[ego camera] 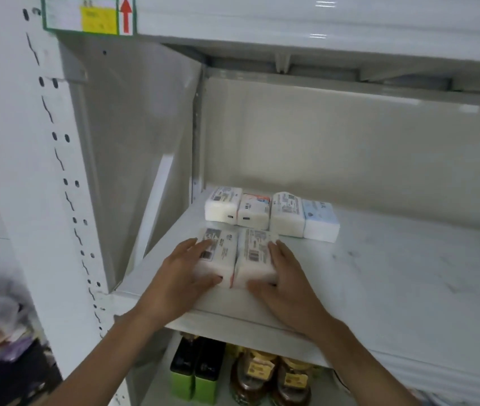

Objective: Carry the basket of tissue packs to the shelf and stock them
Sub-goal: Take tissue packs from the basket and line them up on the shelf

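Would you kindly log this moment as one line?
left hand: on left pack | right hand: on right pack | shelf: four packs behind

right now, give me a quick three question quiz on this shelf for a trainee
1. How many tissue packs sit in the back row?
2. True or false: the left hand and right hand each rest on a front pack.
3. What stands on the lower shelf: A jars and green boxes, B towels, C cans?

Key: 1. four; 2. true; 3. A
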`<action>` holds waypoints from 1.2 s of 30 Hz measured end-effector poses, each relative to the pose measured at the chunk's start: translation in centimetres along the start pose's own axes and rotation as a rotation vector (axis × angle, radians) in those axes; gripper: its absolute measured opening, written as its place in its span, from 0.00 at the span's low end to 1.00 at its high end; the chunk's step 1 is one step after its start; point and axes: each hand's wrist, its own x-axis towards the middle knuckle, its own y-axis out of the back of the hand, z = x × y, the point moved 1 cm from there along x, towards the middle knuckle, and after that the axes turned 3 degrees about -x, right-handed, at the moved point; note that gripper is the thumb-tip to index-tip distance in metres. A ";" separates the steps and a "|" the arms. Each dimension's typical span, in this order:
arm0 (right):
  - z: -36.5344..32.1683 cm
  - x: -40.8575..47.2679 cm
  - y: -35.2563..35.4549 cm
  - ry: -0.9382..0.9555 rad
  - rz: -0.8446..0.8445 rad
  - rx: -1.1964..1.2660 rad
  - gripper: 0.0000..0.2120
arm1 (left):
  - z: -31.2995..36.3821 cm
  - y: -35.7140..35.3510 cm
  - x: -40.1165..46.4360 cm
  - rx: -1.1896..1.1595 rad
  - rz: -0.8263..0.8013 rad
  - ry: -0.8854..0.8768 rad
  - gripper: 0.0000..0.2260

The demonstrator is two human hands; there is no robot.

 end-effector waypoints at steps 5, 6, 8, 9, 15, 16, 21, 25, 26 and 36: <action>-0.2 4.0 -0.2 -0.019 -0.010 -0.168 0.42 | -0.7 -0.3 4.4 0.011 -0.029 0.031 0.33; -0.2 4.8 -0.2 -0.029 -0.017 -0.198 0.43 | -0.9 -0.2 5.3 0.006 -0.035 0.025 0.33; -0.2 6.1 -0.3 -0.038 -0.025 -0.261 0.43 | -1.4 -0.2 6.7 -0.014 -0.047 0.014 0.33; -0.2 6.7 -0.3 -0.037 -0.027 -0.287 0.42 | -1.6 -0.2 7.2 -0.026 -0.048 0.011 0.33; -0.1 8.3 -0.5 -0.047 -0.034 -0.295 0.43 | -3.2 -1.0 8.5 -0.054 -0.026 -0.002 0.33; 0.0 8.3 -0.6 -0.048 -0.030 -0.283 0.43 | -3.4 -1.0 8.6 -0.055 -0.027 -0.005 0.33; 0.2 8.1 -1.1 -0.043 -0.002 -0.259 0.43 | -4.2 -1.3 9.2 -0.051 -0.017 0.009 0.34; 0.1 8.1 -0.8 -0.066 -0.006 -0.267 0.45 | -4.1 -1.4 9.4 -0.055 -0.041 0.025 0.35; 0.0 7.9 -0.7 -0.072 0.004 -0.271 0.46 | -4.0 -1.4 9.2 -0.053 -0.045 0.029 0.36; 0.0 2.9 -0.2 -0.140 0.169 -0.141 0.44 | -2.4 0.9 2.8 0.113 -0.058 0.139 0.32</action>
